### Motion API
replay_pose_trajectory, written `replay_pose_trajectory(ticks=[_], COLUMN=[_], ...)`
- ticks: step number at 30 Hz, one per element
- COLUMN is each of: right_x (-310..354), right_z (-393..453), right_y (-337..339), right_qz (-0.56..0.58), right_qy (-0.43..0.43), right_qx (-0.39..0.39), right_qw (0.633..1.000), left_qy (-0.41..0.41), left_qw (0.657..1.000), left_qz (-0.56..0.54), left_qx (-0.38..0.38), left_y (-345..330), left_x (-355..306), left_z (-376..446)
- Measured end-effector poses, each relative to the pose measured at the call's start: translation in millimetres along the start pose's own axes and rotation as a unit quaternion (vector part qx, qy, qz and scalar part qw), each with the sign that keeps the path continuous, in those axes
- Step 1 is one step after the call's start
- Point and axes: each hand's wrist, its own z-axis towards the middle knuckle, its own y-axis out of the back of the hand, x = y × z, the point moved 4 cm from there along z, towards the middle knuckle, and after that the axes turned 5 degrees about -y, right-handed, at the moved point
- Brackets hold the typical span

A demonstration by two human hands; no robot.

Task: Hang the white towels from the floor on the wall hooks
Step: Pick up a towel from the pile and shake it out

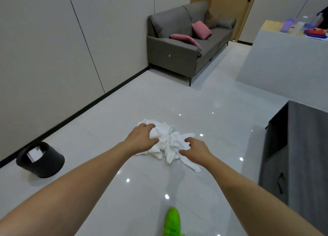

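Both hands reach over one crumpled heap of white towels [166,143] lying on the glossy tiled floor [195,102]; how many towels make up the heap cannot be told. Left hand [142,140] has a wide grip, fingers spread and bent like a claw over the far left part of the heap, fingertips at the cloth or just above it. Right hand [195,148] also has a wide grip, fingers loosely hooked, thumb out, over the heap's right side; neither hand plainly holds any cloth.

Around them: one black waste bin [40,159] stands tilted near the left wall [44,49], well apart from the towels. One grey sofa [188,39] stands against the far wall, with two pink cushions [193,33] and greyer ones behind. One dark grey cabinet [298,156] fills the right edge. A pale bench [284,53] farther back carries blurred bottles and containers. One bright green shoe [171,221] shows at the bottom edge, near side of the heap.
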Motion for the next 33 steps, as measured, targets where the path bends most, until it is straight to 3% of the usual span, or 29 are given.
replay_pose_trajectory(ticks=[14,24,33], right_x=[-16,-23,-36], right_z=[183,307,413], right_y=[10,12,-33], right_qz=[0.044,0.055,0.144], right_qy=[-0.083,-0.180,-0.324], right_qx=[0.101,0.110,0.143], right_qw=[0.991,0.976,0.924], left_qy=[0.053,0.048,0.086], left_qw=[0.993,0.982,0.961], left_qz=[0.013,-0.022,-0.064], left_qx=[0.106,0.180,0.256], left_y=[-31,-64,-122], left_x=[31,69,128], left_z=[180,333,436])
